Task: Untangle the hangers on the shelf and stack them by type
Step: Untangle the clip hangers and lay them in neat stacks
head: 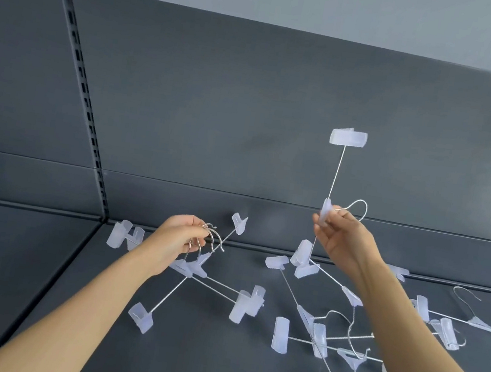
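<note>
Dark grey metal shelf [197, 365]: bare room along left and front edges. Left hand [173, 239] grips the hooks of a bunch of clear-clip wire hangers [244, 307] near the back edge. Right hand [343, 240] pinches one lifted hanger [348, 138] upright, its lower clip possibly touching the tangled pile [318, 338] at right.

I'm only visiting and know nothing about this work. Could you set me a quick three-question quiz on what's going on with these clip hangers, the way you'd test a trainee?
1. True or false: the left hand grips several hangers by their metal hooks.
2. The hanger pinched by the right hand is: A) lying flat; B) raised nearly upright, one clip on top; C) hanging level by its hook.
3. Fill in: the loose tangle lies on the shelf to the ___ of the left hand's bunch.
Key: 1 true; 2 B; 3 right.
</note>
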A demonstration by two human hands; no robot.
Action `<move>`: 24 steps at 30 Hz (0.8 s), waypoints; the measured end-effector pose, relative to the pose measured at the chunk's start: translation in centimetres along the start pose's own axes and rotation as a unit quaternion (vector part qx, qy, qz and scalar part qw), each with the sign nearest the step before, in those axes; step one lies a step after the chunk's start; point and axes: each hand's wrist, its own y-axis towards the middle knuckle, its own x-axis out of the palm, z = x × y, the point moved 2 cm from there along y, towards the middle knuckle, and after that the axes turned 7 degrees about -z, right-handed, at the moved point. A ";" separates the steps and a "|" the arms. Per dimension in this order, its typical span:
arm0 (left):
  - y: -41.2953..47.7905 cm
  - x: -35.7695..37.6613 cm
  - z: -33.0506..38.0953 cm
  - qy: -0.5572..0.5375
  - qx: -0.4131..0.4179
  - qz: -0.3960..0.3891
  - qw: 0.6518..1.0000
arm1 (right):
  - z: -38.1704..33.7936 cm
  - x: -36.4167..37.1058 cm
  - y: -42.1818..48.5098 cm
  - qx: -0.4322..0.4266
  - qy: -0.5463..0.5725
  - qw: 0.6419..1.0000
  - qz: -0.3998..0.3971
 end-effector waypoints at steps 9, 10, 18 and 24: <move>-0.9 -0.5 0.3 0.037 0.022 0.003 0.999 | 3.4 1.4 0.8 0.120 0.025 0.992 -0.030; -1.0 -0.6 0.2 0.033 0.020 0.001 0.999 | 3.8 0.9 0.8 0.130 0.046 0.990 -0.017; -0.9 -0.3 -0.4 0.008 0.003 0.029 1.000 | 3.5 -0.5 0.4 0.183 0.074 0.978 0.071; -0.5 0.1 -0.5 0.000 0.007 0.053 0.999 | 2.0 -0.4 0.0 0.237 0.022 0.969 0.066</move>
